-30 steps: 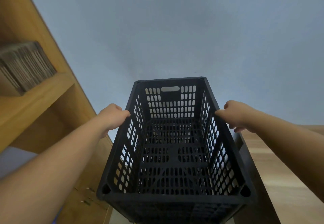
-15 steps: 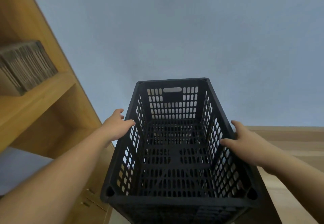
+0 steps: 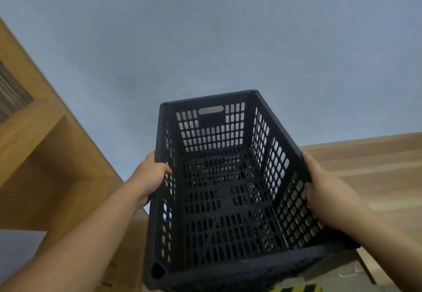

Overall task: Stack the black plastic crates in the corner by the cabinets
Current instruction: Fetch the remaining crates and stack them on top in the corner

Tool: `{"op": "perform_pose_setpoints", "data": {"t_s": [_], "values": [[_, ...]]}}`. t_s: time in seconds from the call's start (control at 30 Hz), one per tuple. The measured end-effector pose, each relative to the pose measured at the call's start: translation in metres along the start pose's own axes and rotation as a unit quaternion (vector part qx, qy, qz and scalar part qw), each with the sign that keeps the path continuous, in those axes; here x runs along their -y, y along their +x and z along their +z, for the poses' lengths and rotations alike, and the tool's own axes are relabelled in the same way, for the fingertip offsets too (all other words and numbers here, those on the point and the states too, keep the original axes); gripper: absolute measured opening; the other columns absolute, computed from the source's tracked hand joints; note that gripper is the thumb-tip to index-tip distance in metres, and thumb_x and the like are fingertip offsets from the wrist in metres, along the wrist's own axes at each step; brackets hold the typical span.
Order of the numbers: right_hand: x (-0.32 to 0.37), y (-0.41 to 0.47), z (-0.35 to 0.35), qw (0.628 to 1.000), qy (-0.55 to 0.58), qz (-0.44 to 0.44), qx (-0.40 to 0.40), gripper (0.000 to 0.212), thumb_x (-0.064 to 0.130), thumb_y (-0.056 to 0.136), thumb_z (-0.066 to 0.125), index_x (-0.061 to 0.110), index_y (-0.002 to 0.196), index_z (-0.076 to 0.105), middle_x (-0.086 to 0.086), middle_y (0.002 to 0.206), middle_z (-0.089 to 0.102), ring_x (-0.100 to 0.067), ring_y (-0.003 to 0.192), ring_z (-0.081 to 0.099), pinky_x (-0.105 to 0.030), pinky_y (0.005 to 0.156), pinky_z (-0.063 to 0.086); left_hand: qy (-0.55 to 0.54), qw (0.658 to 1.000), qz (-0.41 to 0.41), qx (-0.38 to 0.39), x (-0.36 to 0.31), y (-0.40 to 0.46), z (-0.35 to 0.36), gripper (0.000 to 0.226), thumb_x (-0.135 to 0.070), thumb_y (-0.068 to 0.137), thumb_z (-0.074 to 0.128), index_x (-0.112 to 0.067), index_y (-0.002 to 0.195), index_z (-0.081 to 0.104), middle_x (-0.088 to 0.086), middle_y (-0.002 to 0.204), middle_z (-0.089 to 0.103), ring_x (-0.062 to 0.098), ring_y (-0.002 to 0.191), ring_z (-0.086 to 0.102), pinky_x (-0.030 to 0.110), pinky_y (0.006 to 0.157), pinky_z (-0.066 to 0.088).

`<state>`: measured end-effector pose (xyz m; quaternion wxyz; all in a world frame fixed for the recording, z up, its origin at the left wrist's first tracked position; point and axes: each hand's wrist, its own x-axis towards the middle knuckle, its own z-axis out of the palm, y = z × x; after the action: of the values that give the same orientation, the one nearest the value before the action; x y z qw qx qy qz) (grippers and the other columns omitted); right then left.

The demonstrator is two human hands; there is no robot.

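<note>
A black perforated plastic crate (image 3: 225,184) hangs tilted between two hands before the grey wall, its long axis running away from the person. The left hand (image 3: 149,177) curls over the left rim; the right hand (image 3: 324,191) grips the right wall, wooden cabinets (image 3: 52,154) left of the crate.

Storeroom: wooden cabinets (image 3: 57,166), stacked cardboard (image 3: 11,95), hazard tape (image 3: 296,288).

Crate (image 3: 228,189) sat centre, between left hand (image 3: 148,177) and right hand (image 3: 324,191); shelving (image 3: 45,154) left, wall (image 3: 205,40) behind.
</note>
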<state>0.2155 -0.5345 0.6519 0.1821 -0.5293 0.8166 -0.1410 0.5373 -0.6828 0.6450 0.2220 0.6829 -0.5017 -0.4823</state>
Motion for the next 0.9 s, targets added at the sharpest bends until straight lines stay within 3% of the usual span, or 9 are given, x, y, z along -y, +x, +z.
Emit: {"op": "perform_pose_setpoints", "data": {"t_s": [0.1, 0.27, 0.33, 0.43, 0.57, 0.73, 0.9], "values": [[0.005, 0.006, -0.001, 1.000, -0.005, 0.000, -0.004, 0.078, 0.005, 0.097, 0.045, 0.030, 0.162, 0.010, -0.011, 0.105, 0.071, -0.026, 0.070, 0.063, -0.043, 0.067, 0.057, -0.012, 1.000, 0.004, -0.004, 0.002, 0.000, -0.002, 0.036, -0.004, 0.104, 0.048, -0.025, 0.133, 0.053, 0.019, 0.113, 0.069, 0.030, 0.085, 0.066, 0.046, 0.078, 0.060], [0.005, 0.012, -0.001, 1.000, -0.002, -0.002, -0.004, 0.077, 0.005, 0.097, 0.045, 0.030, 0.161, 0.012, -0.007, 0.095, 0.070, -0.021, 0.068, 0.064, -0.042, 0.065, 0.058, -0.020, 1.000, 0.004, -0.010, 0.003, -0.001, -0.001, 0.041, -0.003, 0.101, 0.049, -0.025, 0.135, 0.054, 0.019, 0.113, 0.070, 0.033, 0.089, 0.067, 0.051, 0.083, 0.062], [0.003, 0.012, -0.001, 1.000, 0.003, -0.004, -0.004, 0.077, 0.005, 0.097, 0.046, 0.030, 0.162, 0.012, -0.006, 0.088, 0.069, -0.020, 0.067, 0.064, -0.042, 0.064, 0.058, -0.013, 1.000, 0.002, -0.019, 0.001, -0.002, 0.000, 0.036, -0.003, 0.098, 0.050, -0.025, 0.125, 0.058, 0.019, 0.114, 0.071, 0.039, 0.098, 0.070, 0.058, 0.093, 0.063], [0.004, 0.013, -0.001, 1.000, 0.005, 0.000, 0.018, 0.081, 0.005, 0.097, 0.046, 0.027, 0.163, 0.004, -0.006, 0.084, 0.071, -0.020, 0.067, 0.067, -0.043, 0.066, 0.060, -0.003, 1.000, -0.001, -0.026, -0.006, -0.002, -0.001, 0.030, 0.001, 0.098, 0.051, -0.028, 0.104, 0.060, 0.021, 0.112, 0.071, 0.046, 0.105, 0.073, 0.061, 0.092, 0.063], [0.008, 0.011, 0.005, 1.000, -0.015, 0.000, 0.026, 0.084, 0.006, 0.098, 0.047, 0.021, 0.163, -0.004, -0.005, 0.078, 0.068, -0.018, 0.060, 0.062, -0.035, 0.058, 0.053, 0.015, 1.000, -0.004, -0.013, -0.013, 0.003, -0.007, 0.037, 0.002, 0.099, 0.051, -0.025, 0.124, 0.056, 0.022, 0.113, 0.072, 0.049, 0.107, 0.073, 0.060, 0.089, 0.065], [0.011, 0.005, 0.010, 1.000, -0.005, -0.029, 0.004, 0.066, 0.012, 0.099, 0.041, 0.021, 0.160, 0.015, 0.002, 0.074, 0.046, -0.025, 0.065, 0.052, -0.034, 0.064, 0.046, 0.019, 1.000, -0.007, -0.023, -0.012, 0.007, -0.007, 0.041, 0.001, 0.100, 0.051, -0.024, 0.131, 0.059, 0.018, 0.112, 0.073, 0.045, 0.103, 0.075, 0.060, 0.091, 0.064], [0.008, 0.002, 0.015, 0.999, -0.023, -0.027, 0.003, 0.075, 0.009, 0.097, 0.043, 0.017, 0.161, 0.006, 0.001, 0.075, 0.049, -0.022, 0.063, 0.054, -0.031, 0.059, 0.045, 0.022, 0.999, -0.009, -0.029, -0.011, 0.008, -0.008, 0.037, -0.004, 0.101, 0.052, -0.023, 0.132, 0.056, 0.017, 0.113, 0.073, 0.042, 0.100, 0.075, 0.062, 0.093, 0.063]]}}
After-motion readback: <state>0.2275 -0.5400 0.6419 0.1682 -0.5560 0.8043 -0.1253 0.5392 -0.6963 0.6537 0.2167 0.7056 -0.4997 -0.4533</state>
